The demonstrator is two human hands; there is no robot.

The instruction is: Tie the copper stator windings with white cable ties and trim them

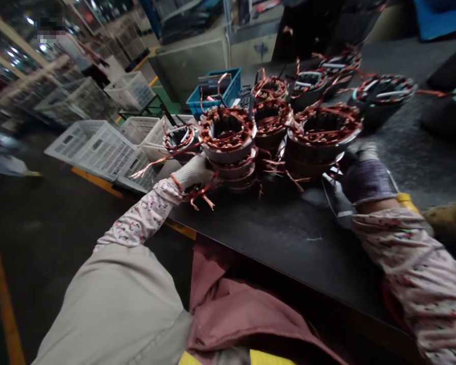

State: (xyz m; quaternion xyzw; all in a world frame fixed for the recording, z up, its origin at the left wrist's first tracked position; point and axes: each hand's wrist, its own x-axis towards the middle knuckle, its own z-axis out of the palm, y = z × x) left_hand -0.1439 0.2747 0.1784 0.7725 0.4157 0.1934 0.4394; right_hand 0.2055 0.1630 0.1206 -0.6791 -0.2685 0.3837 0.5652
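Note:
My left hand (195,172), in a white knitted glove, grips the left side of a stack of motor stators (228,133) with copper windings. Some of its fingers are hidden by the stack and loose copper leads. At the right, my right hand (368,175), in a purple and grey glove, is closed against the side of another stacked stator (325,126). Its fingertips are dark and blurred. Between the two stacks stands one more stator (269,119). Copper leads (298,180) hang over the front of the group.
More stators (383,94) stand further back on the dark workbench (281,223). A blue crate (233,83) and white plastic baskets (102,147) are at the left. A yellow object (407,203) lies by my right wrist. Another person (78,53) stands in the far left background.

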